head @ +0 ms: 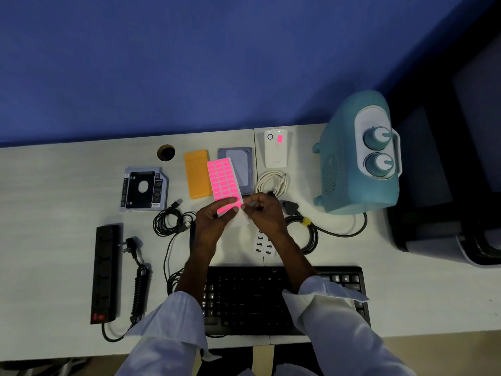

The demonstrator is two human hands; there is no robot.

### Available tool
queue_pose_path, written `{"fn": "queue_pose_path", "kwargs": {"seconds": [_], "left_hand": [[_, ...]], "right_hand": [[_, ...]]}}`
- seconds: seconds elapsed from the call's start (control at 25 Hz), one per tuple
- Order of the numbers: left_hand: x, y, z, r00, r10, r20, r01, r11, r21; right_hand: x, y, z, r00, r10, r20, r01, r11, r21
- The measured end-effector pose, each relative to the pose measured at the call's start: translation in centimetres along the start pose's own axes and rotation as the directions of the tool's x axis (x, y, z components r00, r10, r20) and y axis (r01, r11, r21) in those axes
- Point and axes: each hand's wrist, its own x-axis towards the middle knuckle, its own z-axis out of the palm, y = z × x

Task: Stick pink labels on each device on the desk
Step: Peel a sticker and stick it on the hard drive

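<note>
Two hands meet above the desk [54, 185], just behind the black keyboard [271, 302]. The left hand [210, 222] pinches the sheet of pink labels [223, 183] by its near end, fingers closed on it, the sheet tilted up over an orange case [195, 173] and a bare hard drive [240, 165], part hiding both. The right hand [264, 213] has its fingertips curled together at the sheet's lower right corner; whether it grips a label is too small to tell, possibly peeling one. One pink label [280, 138] already sits on the white power bank [275, 149]. A white USB hub [263, 244] is half covered by the right wrist. Further left lie a drive caddy [143, 188] and a black power strip [104, 272]. The teal heater [355, 156] stands at right; dark equipment beyond it is cut off.
</note>
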Motion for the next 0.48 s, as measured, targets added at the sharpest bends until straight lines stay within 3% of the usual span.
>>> {"fn": "queue_pose_path", "kwargs": {"seconds": [0.24, 0.48], "left_hand": [[0.00, -0.12, -0.02, 0.999, 0.016, 0.028, -0.018, 0.998, 0.057], [0.22, -0.28, -0.43, 0.999, 0.030, 0.043, -0.030, 1.000, -0.007]], "right_hand": [[-0.40, 0.76, 0.35, 0.984, -0.177, 0.037, 0.180, 0.972, -0.149], [0.21, 0.35, 0.93, 0.960, -0.265, 0.090, 0.277, 0.947, -0.164]]}}
